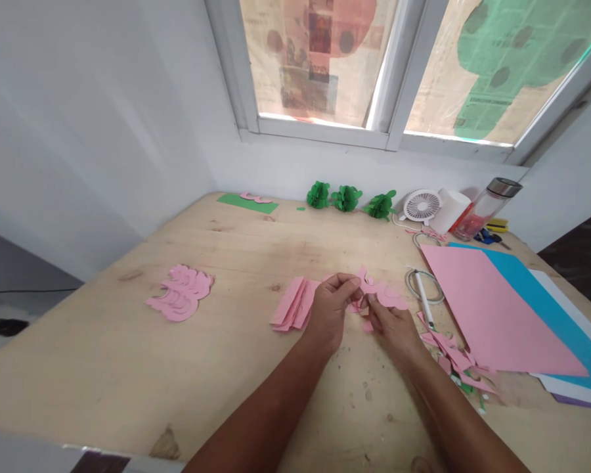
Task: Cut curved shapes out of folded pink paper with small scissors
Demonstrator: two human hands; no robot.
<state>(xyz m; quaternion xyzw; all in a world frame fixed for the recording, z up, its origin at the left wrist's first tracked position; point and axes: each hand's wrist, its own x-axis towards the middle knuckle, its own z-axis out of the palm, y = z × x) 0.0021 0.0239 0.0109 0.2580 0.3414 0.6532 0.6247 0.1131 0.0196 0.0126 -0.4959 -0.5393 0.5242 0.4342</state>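
My left hand (335,301) is closed on a cut piece of pink paper (391,297) near the middle of the table. Close beside it, my right hand (391,323) pinches the same paper, with its fingertips nearly touching those of my left hand. The cut piece has curved edges and spreads out beyond my fingers; part of it is hidden by them. Folded pink paper strips (293,305) lie just left of my left hand. Farther left rests a stack of scalloped pink cutouts (182,292).
Pink scraps (456,355) and a white pen (423,299) lie right of my hands, beside large pink (502,309) and blue sheets. Green paper shapes (345,198), a small fan (422,206) and a glass bottle (487,209) stand along the wall. A green strip (246,203) lies back left.
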